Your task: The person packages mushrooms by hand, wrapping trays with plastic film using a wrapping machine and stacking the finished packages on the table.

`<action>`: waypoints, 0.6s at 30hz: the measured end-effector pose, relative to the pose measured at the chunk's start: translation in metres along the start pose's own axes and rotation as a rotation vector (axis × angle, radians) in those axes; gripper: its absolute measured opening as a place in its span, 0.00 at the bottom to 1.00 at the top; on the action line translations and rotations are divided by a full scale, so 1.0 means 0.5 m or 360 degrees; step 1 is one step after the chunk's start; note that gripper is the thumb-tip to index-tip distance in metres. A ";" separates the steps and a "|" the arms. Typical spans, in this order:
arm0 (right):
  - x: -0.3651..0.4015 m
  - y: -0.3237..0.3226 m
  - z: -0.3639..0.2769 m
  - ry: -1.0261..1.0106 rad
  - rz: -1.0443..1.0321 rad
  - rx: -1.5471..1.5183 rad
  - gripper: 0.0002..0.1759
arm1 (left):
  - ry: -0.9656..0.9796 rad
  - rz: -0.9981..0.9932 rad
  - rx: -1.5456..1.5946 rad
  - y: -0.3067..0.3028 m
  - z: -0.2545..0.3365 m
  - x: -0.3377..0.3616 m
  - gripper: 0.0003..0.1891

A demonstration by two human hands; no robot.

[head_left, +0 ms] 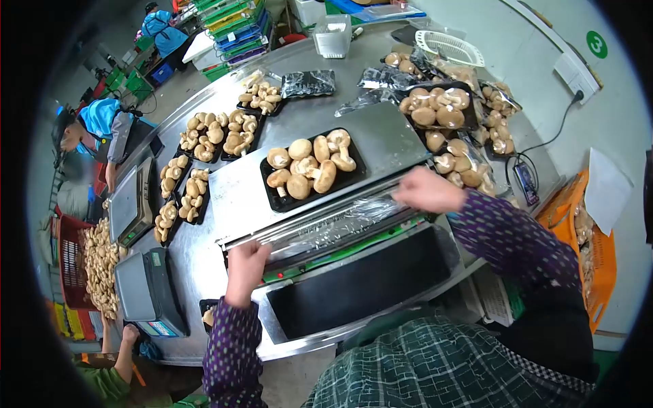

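Observation:
A sheet of clear plastic film (333,228) lies stretched over the roller slot of the wrapping machine (228,187). My left hand (246,268) is closed at the film's left end, and my right hand (428,190) pinches its right end, where it is bunched. On the machine's metal top, just beyond the film, sits a black tray (354,178) of brown mushrooms (299,187), unwrapped. The dark heating plate (367,282) of the machine is nearest my body, below the film.
Wrapped mushroom packs (442,109) pile up at right. Open mushroom trays (204,129) and two scales (146,289) stand at left. Beyond are clear containers (333,37) and a white basket (449,47). An orange crate (598,272) is by the wall. Co-workers (102,129) work at left.

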State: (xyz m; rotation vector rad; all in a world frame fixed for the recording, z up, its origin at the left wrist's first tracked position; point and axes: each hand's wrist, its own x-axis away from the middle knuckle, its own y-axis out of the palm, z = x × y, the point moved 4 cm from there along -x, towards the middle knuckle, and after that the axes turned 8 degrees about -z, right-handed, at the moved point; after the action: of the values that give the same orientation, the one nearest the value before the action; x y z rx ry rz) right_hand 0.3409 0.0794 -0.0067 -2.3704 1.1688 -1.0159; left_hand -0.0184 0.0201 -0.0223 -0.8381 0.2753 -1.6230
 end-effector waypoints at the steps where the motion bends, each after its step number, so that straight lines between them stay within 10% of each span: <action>1: 0.046 0.006 -0.008 0.0066 -0.0184 -0.0423 0.14 | -0.0161 -0.0183 0.0518 -0.007 0.016 0.047 0.16; 4: 0.155 0.029 -0.043 -0.0078 -0.0508 -0.1727 0.11 | -0.0210 -0.0551 0.1485 -0.023 0.104 0.155 0.17; 6: 0.124 -0.047 -0.174 -0.0853 -0.0377 -0.1735 0.11 | 0.0830 -0.0442 0.1684 -0.102 0.214 0.103 0.16; 8: -0.002 -0.116 -0.221 -0.1130 0.0261 -0.2107 0.12 | 0.0982 0.0242 0.1774 -0.133 0.278 -0.021 0.11; 10: -0.161 -0.160 -0.196 -0.1219 0.0861 -0.1664 0.12 | 0.1124 0.0590 0.0962 -0.127 0.287 -0.173 0.11; 12: -0.284 -0.123 -0.126 -0.0653 0.1283 -0.0320 0.05 | 0.0591 0.0522 0.0144 -0.108 0.171 -0.325 0.10; 13: -0.339 -0.069 -0.071 -0.0705 0.0822 -0.0448 0.05 | 0.0716 0.0469 -0.0456 -0.079 0.112 -0.381 0.09; 14: -0.391 -0.048 -0.054 -0.1019 0.0670 -0.0621 0.07 | 0.0595 0.0439 -0.0171 -0.045 0.059 -0.408 0.09; 15: -0.440 -0.027 -0.035 -0.1327 0.0449 -0.0825 0.08 | 0.1125 0.0569 -0.0762 -0.025 0.027 -0.412 0.14; 16: -0.484 -0.004 -0.015 -0.1590 0.0179 -0.1017 0.09 | 0.0653 0.0207 -0.0841 -0.029 0.066 -0.385 0.18; 17: -0.421 -0.021 -0.026 -0.1401 0.0587 -0.0188 0.11 | 0.0746 0.0202 -0.0078 -0.029 0.035 -0.390 0.19; 18: -0.351 -0.036 -0.042 -0.1125 0.0992 0.0617 0.12 | 0.0817 0.0314 -0.0381 -0.015 0.055 -0.355 0.19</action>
State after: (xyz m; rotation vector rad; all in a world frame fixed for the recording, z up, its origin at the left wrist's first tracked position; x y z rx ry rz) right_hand 0.2633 0.2289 -0.0631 -1.6498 1.1558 -0.1413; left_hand -0.0041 0.1946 -0.0630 -0.5350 0.9007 -1.6154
